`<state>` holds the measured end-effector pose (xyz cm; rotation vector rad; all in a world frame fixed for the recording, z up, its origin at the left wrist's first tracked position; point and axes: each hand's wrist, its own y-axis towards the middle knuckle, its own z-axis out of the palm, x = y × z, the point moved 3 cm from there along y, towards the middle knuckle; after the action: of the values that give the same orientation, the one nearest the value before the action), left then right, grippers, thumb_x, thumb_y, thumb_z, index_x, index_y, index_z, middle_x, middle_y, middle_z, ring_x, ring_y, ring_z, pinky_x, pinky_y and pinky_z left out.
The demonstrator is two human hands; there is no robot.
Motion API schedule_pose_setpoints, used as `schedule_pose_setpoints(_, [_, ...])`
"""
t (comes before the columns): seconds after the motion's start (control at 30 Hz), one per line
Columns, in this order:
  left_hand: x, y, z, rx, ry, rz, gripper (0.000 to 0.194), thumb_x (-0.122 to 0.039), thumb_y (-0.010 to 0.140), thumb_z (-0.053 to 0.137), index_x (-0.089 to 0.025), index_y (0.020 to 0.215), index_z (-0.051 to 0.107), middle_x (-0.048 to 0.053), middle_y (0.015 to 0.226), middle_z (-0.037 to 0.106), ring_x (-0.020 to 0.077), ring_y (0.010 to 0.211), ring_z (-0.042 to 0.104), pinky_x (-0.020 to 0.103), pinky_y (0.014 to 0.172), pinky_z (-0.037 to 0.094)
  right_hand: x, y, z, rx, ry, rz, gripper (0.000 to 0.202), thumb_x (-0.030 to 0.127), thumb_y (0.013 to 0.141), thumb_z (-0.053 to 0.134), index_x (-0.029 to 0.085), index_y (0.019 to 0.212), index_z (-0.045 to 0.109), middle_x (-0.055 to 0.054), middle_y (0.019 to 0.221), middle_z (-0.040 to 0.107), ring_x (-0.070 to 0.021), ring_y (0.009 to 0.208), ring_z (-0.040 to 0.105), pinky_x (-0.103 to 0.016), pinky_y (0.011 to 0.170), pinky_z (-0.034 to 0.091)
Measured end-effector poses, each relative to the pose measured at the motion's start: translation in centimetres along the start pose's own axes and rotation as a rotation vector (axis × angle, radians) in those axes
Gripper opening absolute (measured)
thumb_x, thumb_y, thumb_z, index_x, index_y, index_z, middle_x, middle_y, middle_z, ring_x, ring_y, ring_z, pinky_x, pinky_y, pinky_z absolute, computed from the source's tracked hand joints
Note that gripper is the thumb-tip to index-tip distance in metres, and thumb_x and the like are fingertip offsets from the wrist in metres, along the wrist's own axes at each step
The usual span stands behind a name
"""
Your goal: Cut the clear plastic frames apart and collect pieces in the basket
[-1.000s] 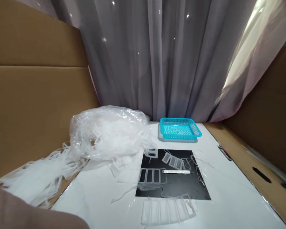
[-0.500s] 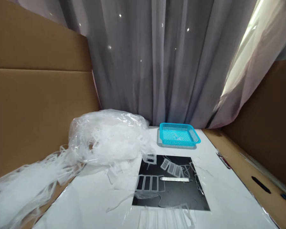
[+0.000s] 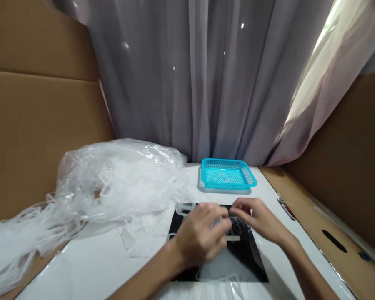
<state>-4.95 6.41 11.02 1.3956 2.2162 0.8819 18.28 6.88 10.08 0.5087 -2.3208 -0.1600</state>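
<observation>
My left hand (image 3: 203, 233) hovers over the black sheet (image 3: 245, 262), its fingers curled and blurred. A small pale, translucent bit shows between them, too unclear to name. To its right, my right hand (image 3: 253, 214) has its thumb and fingertips pinched together above the sheet's far part. What that pinch holds, if anything, cannot be made out. A slim whitish stick (image 3: 233, 238) lies on the sheet, partly behind my left hand. Thin translucent frame-like pieces (image 3: 185, 207) rest at the sheet's far left corner. My left hand and forearm hide other parts of the sheet.
A clear plastic bag (image 3: 81, 166) full of white translucent pieces spreads across the left. More such pieces (image 3: 21, 246) trail beside it. A blue basket (image 3: 228, 187) stands at the back. Translucent strips (image 3: 218, 289) lie at the front edge. A black marker-like object (image 3: 334, 241) lies right.
Both hands have come into view from below and are now over the black sheet. The view has turned slightly, so the bag and basket appear farther left.
</observation>
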Motion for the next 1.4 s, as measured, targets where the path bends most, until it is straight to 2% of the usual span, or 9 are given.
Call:
schedule_pose_setpoints(0.1, [3.0, -0.7, 2.0, 0.094, -0.115, -0.225, 0.009, -0.020, 0.107, 0.064, -0.017, 0.107, 0.072, 0.005, 0.109, 0.073, 0.0212, 0.102, 0.071, 0.040, 0.091, 0.061, -2.0, -0.3, 4.0, 0.254, -0.020, 0.107, 0.020, 0.039, 0.095, 0.087, 0.025, 0.105, 0.078, 0.000, 0.091, 0.074, -0.0215, 0.085, 0.069, -0.032, 0.075, 0.047])
schedule_pose_setpoints(0.27, [6.4, -2.4, 4.0, 0.189, -0.334, -0.541, 0.021, -0.018, 0.105, 0.056, -0.021, 0.097, 0.075, 0.002, 0.095, 0.074, 0.0187, 0.089, 0.070, 0.036, 0.085, 0.055, -3.5, -1.2, 6.5, 0.350, -0.026, 0.074, 0.017, 0.024, 0.096, 0.086, 0.024, 0.104, 0.070, -0.001, 0.094, 0.066, -0.0209, 0.090, 0.062, -0.031, 0.078, 0.043])
schedule_pose_setpoints(0.5, [8.2, -1.2, 8.5, -0.034, -0.515, -0.920, 0.035, -0.047, 0.111, 0.062, -0.017, 0.093, 0.065, -0.004, 0.076, 0.057, 0.0130, 0.066, 0.055, 0.028, 0.067, 0.050, -4.4, -1.1, 6.1, 0.342, 0.051, 0.039, 0.010, 0.025, 0.107, 0.071, 0.023, 0.098, 0.067, -0.003, 0.097, 0.069, -0.0206, 0.092, 0.063, -0.032, 0.082, 0.046])
schedule_pose_setpoints(0.7, [5.6, -1.0, 7.5, 0.020, -0.674, -0.918, 0.022, -0.026, 0.104, 0.049, -0.020, 0.087, 0.062, -0.006, 0.064, 0.048, 0.0125, 0.056, 0.046, 0.025, 0.057, 0.037, -5.0, -1.6, 4.0, 0.243, 0.148, 0.084, 0.017, 0.034, 0.103, 0.078, 0.027, 0.119, 0.079, -0.004, 0.100, 0.079, -0.0221, 0.093, 0.070, -0.034, 0.082, 0.052])
schedule_pose_setpoints(0.83, [2.8, -2.5, 5.7, 0.092, -0.629, -0.887, 0.016, -0.024, 0.101, 0.046, -0.022, 0.092, 0.059, -0.004, 0.072, 0.057, 0.0150, 0.063, 0.055, 0.027, 0.061, 0.043, -5.9, -2.0, 1.1, 0.174, 0.399, 0.163, 0.021, 0.043, 0.092, 0.089, 0.025, 0.103, 0.087, -0.005, 0.093, 0.082, -0.0220, 0.084, 0.071, -0.035, 0.077, 0.055])
schedule_pose_setpoints(0.97, [-0.7, -3.1, 5.6, 0.203, -0.545, -0.740, 0.018, -0.021, 0.102, 0.047, -0.022, 0.102, 0.066, 0.004, 0.101, 0.072, 0.0235, 0.094, 0.067, 0.039, 0.086, 0.054, -8.7, -2.1, -0.8, -0.212, 0.718, 0.205, 0.038, 0.054, 0.075, 0.102, 0.026, 0.096, 0.086, 0.001, 0.069, 0.069, -0.0170, 0.065, 0.060, -0.033, 0.066, 0.051])
schedule_pose_setpoints(1.1, [-3.4, -3.5, 6.9, 0.316, -0.311, -0.467, 0.037, -0.026, 0.108, 0.049, -0.019, 0.138, 0.069, 0.014, 0.147, 0.070, 0.0354, 0.133, 0.065, 0.053, 0.110, 0.051, -10.0, -2.0, 0.2, -0.430, 0.840, 0.221, 0.051, 0.078, 0.083, 0.085, 0.029, 0.096, 0.080, 0.002, 0.069, 0.061, -0.0181, 0.070, 0.061, -0.036, 0.073, 0.056])
schedule_pose_setpoints(1.2, [-4.3, -4.0, 8.1, 0.371, -0.029, -0.258, 0.045, -0.035, 0.114, 0.044, -0.016, 0.149, 0.066, 0.018, 0.154, 0.068, 0.0359, 0.142, 0.064, 0.052, 0.114, 0.050, -9.6, -2.0, 1.8, -0.372, 0.868, 0.273, 0.047, 0.067, 0.077, 0.095, 0.024, 0.084, 0.078, -0.001, 0.069, 0.067, -0.0203, 0.072, 0.067, -0.036, 0.070, 0.057])
schedule_pose_setpoints(1.4, [-4.5, -5.4, 9.2, 0.376, 0.057, -0.191, 0.057, -0.047, 0.114, 0.047, -0.016, 0.160, 0.060, 0.024, 0.166, 0.057, 0.0392, 0.154, 0.056, 0.054, 0.120, 0.049, -8.7, -2.3, 3.6, -0.399, 0.856, 0.321, 0.042, 0.057, 0.080, 0.096, 0.022, 0.090, 0.075, -0.001, 0.078, 0.074, -0.0168, 0.059, 0.067, -0.032, 0.057, 0.058])
